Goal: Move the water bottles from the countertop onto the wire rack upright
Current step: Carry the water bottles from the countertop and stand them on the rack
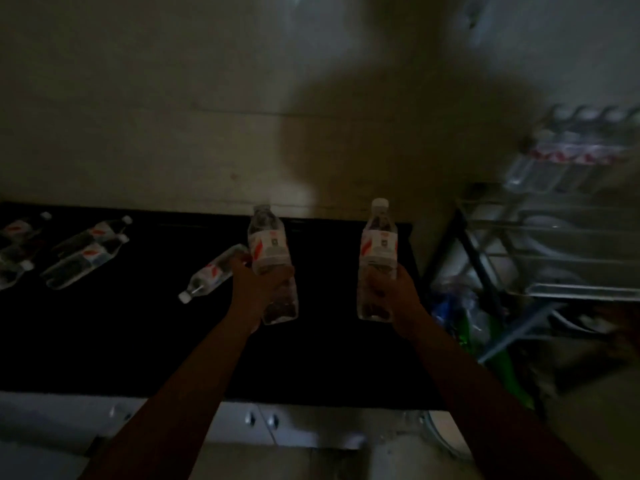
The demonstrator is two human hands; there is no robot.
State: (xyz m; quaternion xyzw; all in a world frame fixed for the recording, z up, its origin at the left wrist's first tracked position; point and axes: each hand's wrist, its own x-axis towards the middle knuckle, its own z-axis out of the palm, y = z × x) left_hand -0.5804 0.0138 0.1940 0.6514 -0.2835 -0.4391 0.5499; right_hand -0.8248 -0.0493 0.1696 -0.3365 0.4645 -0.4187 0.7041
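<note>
My left hand (258,285) grips a clear water bottle (270,247) upright by its lower body, above the black countertop (138,341). My right hand (394,292) holds a second white-capped bottle (378,244) upright the same way, near the counter's right end. One bottle (213,271) lies on its side just left of my left hand. Several more bottles (86,254) lie flat at the counter's far left. The wire rack (568,237) stands to the right, blurred, with a row of upright bottles (575,157) on its top shelf.
A plain wall runs behind the counter. Below the rack's shelves lie blue and green plastic items (460,317). White cabinet fronts with knobs (263,420) show under the counter's front edge. The scene is dim.
</note>
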